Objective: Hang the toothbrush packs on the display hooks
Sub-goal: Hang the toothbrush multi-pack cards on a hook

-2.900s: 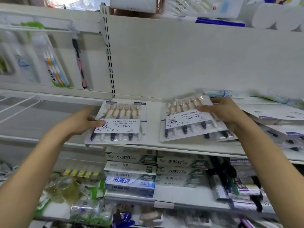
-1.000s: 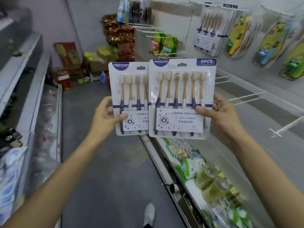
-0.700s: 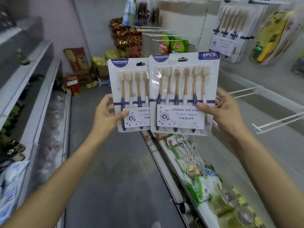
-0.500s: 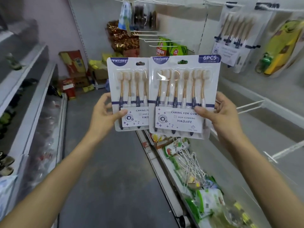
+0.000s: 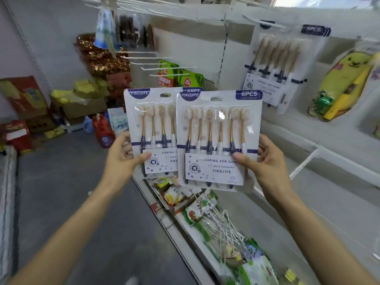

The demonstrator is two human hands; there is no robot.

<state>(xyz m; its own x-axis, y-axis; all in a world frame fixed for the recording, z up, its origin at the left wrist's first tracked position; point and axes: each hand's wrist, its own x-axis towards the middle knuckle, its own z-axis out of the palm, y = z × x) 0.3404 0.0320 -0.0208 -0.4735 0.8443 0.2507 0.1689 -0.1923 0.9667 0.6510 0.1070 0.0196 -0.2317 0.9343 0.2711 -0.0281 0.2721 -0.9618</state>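
You hold one pack (image 5: 153,132) pinched in your left hand (image 5: 121,157) and another (image 5: 219,138) in your right hand (image 5: 267,161), neither yet hung, while one hung pack (image 5: 273,66) shows far right.

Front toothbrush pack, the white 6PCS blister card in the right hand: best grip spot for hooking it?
Hold the front white blister-card toothbrush pack low on its right edge, coming from the right, as the right hand does now: thumb on the label, fingers behind. The card is flat and upright, and its hang slot sits at top centre, so a low side pinch probably keeps the slot clear.
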